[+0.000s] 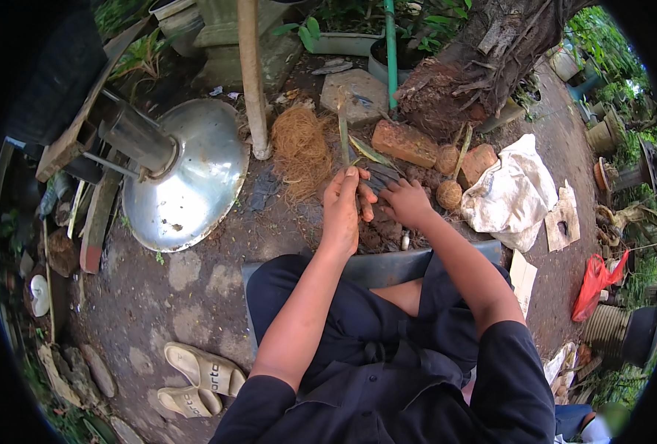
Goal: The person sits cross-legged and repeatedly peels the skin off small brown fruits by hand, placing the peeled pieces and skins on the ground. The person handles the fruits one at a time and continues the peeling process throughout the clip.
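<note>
My left hand point(341, 202) grips the lower end of an upright green leaf cutting point(344, 130), its tip dry and brown. Dirt marks the fingertips. My right hand point(409, 202) reaches down beside it, over dark plastic sheeting point(381, 175) and damp soil point(381, 236). Its fingertips are partly hidden, so whether it pinches anything is unclear. Behind both hands lies a yellow-edged leaf point(371, 151). To the right of my right hand sits a fibre-wrapped ball point(449, 195), with another fibre ball point(447, 160) beyond it and a leaf strip point(464, 149) next to them.
Loose coconut fibre point(301, 150) lies left of the hands. Beyond are a brick point(405, 143), a wooden post point(253, 77) and a tree trunk point(472, 66). A white sack point(509, 191) is at right. A metal dish point(189, 177) and sandals point(203, 372) lie left.
</note>
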A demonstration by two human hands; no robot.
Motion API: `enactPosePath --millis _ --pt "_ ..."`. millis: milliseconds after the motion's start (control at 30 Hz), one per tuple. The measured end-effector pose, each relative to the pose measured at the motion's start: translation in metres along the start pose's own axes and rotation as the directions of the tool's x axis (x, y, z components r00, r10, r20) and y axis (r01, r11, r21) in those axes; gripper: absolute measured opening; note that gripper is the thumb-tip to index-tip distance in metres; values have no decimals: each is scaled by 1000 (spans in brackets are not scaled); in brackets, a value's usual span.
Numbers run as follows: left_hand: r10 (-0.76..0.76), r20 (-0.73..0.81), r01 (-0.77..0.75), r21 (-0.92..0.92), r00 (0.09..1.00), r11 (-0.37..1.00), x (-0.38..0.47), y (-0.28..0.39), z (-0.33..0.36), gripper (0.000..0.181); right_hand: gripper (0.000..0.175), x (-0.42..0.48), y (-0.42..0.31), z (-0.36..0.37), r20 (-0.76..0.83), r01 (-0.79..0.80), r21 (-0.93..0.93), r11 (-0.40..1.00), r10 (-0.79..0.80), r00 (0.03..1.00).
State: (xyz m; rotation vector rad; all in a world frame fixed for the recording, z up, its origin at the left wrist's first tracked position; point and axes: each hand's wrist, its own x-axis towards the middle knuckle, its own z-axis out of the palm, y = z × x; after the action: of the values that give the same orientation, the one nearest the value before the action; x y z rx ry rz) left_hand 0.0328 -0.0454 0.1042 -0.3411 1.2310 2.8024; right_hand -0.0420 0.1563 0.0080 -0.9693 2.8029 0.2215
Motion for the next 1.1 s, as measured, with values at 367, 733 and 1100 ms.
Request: enactPosePath --millis 367,733,1100 --pt "6 6 -6 8 1000 1000 2 -2 -3 29 23 -14 -9 20 -120 -213 479 851 304 945" --pt "2 -10 -2 2 1000 1000 4 -2 -2 28 29 -18 -8 17 -46 -324 777 539 562 826" --pt "14 -51 -10 79 999 997 6 -1 0 29 25 -25 -2 -14 -159 -190 888 419 666 729"
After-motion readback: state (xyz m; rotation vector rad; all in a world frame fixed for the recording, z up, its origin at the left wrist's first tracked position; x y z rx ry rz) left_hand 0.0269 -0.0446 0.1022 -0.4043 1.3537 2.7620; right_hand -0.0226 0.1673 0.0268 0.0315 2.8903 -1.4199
